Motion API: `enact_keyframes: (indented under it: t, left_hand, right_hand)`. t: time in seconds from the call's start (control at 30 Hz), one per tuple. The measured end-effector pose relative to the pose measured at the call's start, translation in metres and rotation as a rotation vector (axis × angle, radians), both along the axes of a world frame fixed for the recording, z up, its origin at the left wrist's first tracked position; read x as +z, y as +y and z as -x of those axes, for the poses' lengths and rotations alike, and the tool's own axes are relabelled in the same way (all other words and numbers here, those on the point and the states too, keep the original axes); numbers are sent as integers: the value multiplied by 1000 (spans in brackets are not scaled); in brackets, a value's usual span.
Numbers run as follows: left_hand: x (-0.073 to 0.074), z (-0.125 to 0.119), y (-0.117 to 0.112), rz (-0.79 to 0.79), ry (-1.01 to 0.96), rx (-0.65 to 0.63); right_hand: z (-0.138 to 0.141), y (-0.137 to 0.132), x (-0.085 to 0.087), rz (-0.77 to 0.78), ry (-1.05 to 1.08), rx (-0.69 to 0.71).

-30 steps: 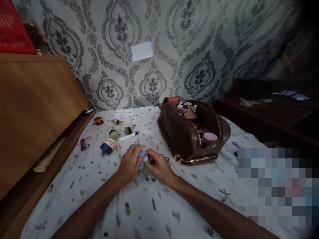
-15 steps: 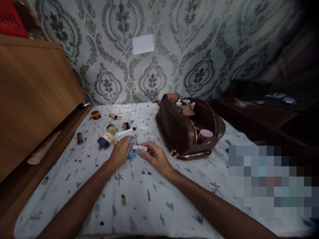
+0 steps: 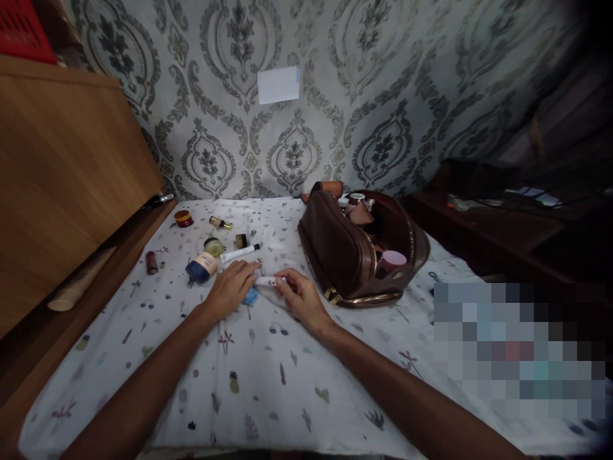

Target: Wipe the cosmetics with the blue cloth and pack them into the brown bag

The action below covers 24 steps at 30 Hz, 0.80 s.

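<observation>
Centrally, right hand (image 3: pixel 301 299) on white tube (image 3: pixel 265 281)

The near half of the bed (image 3: pixel 268 390) is bare sheet, open from edge to edge. Toward the far right corner an open brown bag (image 3: pixel 345 255) stands tall and blocks passage. Small jars and tubes (image 3: pixel 211 249) litter the far left corner, and a wooden board (image 3: pixel 71 179) walls the left edge. The narrow lane between bag and litter is filled by the left hand (image 3: pixel 232 289) and the right hand (image 3: pixel 299 297), which pinches a white tube (image 3: pixel 266 281).
</observation>
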<state>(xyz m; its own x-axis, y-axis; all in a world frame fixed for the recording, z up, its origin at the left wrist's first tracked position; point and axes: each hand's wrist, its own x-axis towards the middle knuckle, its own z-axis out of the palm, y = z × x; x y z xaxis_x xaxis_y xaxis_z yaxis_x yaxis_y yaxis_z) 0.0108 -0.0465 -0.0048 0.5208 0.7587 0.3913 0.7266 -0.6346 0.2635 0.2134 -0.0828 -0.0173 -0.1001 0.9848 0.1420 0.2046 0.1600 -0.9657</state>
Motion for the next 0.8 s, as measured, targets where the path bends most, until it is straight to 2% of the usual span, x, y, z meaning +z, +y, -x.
enact_keyframes:
  t: [0.1, 0.23, 0.5, 0.8]
  left_hand:
    - [2, 0, 0, 18, 53, -64]
    - [6, -1, 0, 32, 82, -110]
    - [3, -2, -3, 34, 38, -49]
    - [4, -4, -2, 48, -6, -148]
  right_hand:
    - [0, 0, 0, 42, 44, 9]
    - [-1, 1, -1, 9, 29, 6]
    - [-1, 2, -3, 34, 34, 38]
    - [0, -1, 1, 22, 91, 42]
